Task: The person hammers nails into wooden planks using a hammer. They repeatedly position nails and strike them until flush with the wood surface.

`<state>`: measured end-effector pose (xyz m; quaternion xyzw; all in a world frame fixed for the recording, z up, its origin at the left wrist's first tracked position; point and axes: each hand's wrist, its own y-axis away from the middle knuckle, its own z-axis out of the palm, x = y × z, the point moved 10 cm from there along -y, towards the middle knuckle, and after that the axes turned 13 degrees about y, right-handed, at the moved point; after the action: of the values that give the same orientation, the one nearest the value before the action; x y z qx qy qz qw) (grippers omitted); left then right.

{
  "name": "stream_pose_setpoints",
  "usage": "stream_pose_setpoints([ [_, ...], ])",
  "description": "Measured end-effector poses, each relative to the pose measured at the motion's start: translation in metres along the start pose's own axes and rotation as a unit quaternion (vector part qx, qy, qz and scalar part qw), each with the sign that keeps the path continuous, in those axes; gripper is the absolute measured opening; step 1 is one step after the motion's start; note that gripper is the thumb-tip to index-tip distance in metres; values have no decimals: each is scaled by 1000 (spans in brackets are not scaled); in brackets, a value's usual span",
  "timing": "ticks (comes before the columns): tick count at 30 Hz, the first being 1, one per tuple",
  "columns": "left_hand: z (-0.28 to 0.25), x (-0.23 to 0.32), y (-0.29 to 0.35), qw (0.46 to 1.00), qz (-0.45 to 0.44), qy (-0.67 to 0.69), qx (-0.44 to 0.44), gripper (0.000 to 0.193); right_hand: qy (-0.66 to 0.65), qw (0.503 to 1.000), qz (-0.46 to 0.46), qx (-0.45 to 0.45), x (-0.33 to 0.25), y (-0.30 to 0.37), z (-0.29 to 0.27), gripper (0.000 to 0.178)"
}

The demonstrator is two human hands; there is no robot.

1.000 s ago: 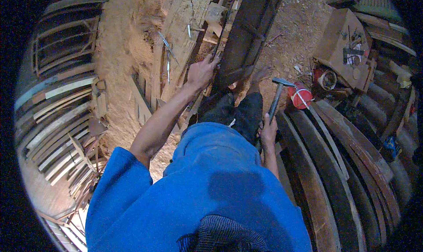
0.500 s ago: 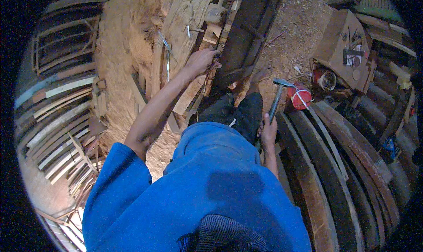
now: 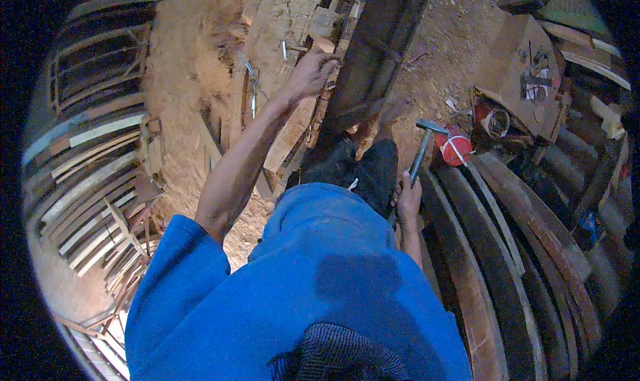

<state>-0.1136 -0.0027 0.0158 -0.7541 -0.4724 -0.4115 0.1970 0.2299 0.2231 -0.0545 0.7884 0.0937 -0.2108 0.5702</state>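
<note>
My right hand (image 3: 407, 200) is closed around the handle of a hammer (image 3: 421, 153), whose metal head points away from me, just left of a red container (image 3: 455, 149) with a white strap. Ahead of me, my left hand (image 3: 311, 74) is at the near-left edge of a long dark wooden plank (image 3: 373, 44) standing tilted. Its fingers are bent over a strip of rough wood beside that plank. Whatever lies under the fingertips, if anything, is hidden. A thick pale timber (image 3: 280, 21) lies left of this hand, with small wood offcuts (image 3: 323, 24) close by.
Long dark planks (image 3: 460, 248) are stacked at my right. Beyond them stands a brown wooden box (image 3: 517, 68) with tools on top, and an open bucket (image 3: 495, 122) beside it. Sawdust (image 3: 193, 81) covers the floor on the left, near stacked wood strips (image 3: 100, 174).
My left hand has moved a little farther away from me along the plank's edge. The right hand still holds the hammer, which has tilted slightly to the right.
</note>
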Motion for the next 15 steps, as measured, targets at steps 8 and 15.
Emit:
stream_pose_setpoints([
  [8, 8, -36, 10, 982, -169, 48, 66, 28, 60, 998, -5, 1, -8, -9, -1, 23],
  [15, 13, -39, 5, 987, -153, 12, 41, 31, 222, 959, -178, 12, -77, -3, 3, 32],
])
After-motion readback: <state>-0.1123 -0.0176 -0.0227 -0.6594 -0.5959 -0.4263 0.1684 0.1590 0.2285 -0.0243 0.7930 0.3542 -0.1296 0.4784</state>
